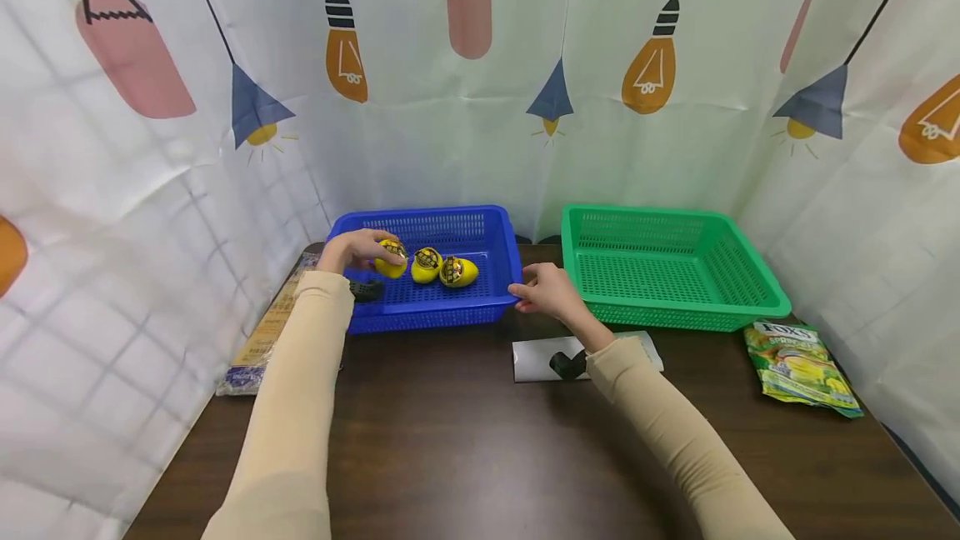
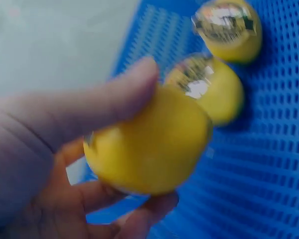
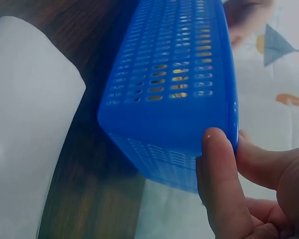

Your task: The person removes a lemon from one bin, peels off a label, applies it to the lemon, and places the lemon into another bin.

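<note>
Three glossy yellow lemon-shaped toys are sitting in the blue basket, a perforated plastic crate, centre-left of the frame. Left hand is curling its fingers round the leftmost lemon, holding it just above the mesh floor; thumb lying over the top in the left wrist view. Middle lemon and right lemon are lying side by side just beside it, each showing a dark patterned band. Right hand is pinching the basket's near right corner rim, thumb pressing the outer wall. Green basket, same mesh plastic, is standing right of centre. White sheet is lying near the right wrist, a snack bag at far right, all on a dark wood table. Lamp-print curtains are hanging around.
</note>
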`<control>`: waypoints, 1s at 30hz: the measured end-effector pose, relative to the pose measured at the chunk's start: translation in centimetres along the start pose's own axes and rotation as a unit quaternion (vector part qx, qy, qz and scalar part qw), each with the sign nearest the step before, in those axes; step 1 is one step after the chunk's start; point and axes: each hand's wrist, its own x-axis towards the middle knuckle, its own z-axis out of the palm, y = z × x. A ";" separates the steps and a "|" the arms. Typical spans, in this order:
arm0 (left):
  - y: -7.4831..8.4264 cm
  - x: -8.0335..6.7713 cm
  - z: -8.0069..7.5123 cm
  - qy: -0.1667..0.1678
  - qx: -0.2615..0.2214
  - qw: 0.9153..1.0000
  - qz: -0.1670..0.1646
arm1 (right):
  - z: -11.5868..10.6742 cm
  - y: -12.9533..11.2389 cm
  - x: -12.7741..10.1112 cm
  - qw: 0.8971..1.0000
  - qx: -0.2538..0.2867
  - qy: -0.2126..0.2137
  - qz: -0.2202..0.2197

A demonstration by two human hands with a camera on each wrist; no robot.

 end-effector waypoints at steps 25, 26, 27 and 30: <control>-2.2 0.9 0.9 0.024 0.028 0.995 -0.095 | -0.3 0.3 -0.1 0.999 -0.026 -0.007 -0.019; -1.9 0.4 0.9 0.041 0.043 0.995 -0.085 | -0.4 0.5 -0.4 0.999 -0.047 -0.003 -0.028; -1.4 0.0 0.9 0.061 0.062 0.993 -0.074 | -0.6 0.7 -0.7 0.997 -0.071 0.005 -0.041; 0.0 -1.5 1.5 0.139 0.136 0.981 -0.018 | -1.2 0.9 -2.4 0.986 -0.135 0.034 -0.092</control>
